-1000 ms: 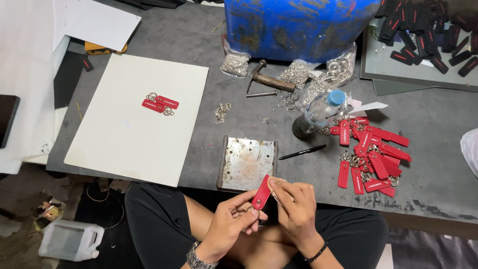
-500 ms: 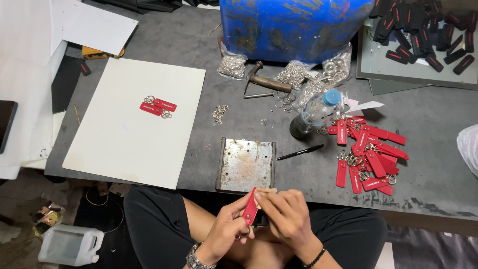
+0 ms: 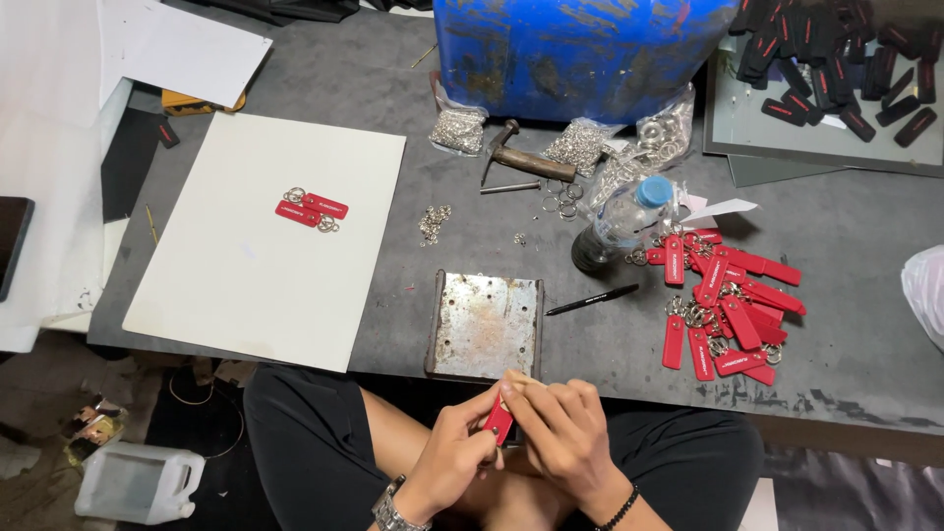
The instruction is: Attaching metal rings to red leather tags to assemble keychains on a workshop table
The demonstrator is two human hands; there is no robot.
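Both of my hands are below the table's front edge, over my lap. My left hand (image 3: 454, 454) and my right hand (image 3: 560, 433) pinch one red key tag (image 3: 499, 421) between them; most of the tag is hidden by my fingers. Just above them a rusty square metal plate (image 3: 486, 324) lies on the grey table (image 3: 393, 246). To the right lies a pile of red key tags with rings (image 3: 728, 300). Two finished red tags (image 3: 311, 209) rest on a white board (image 3: 265, 236) at the left.
A hammer (image 3: 519, 157), bags of metal rings (image 3: 575, 147), loose rings (image 3: 434, 220), a plastic bottle (image 3: 619, 218) and a black pen (image 3: 593, 300) lie mid-table. A blue drum (image 3: 580, 54) stands behind. Black tags (image 3: 836, 54) fill a tray at the back right. A white jug (image 3: 138, 482) sits on the floor.
My hands have closed further around the red tag and lowered it slightly; it showed upright between my fingers before and is now mostly covered. The view shifted a little.
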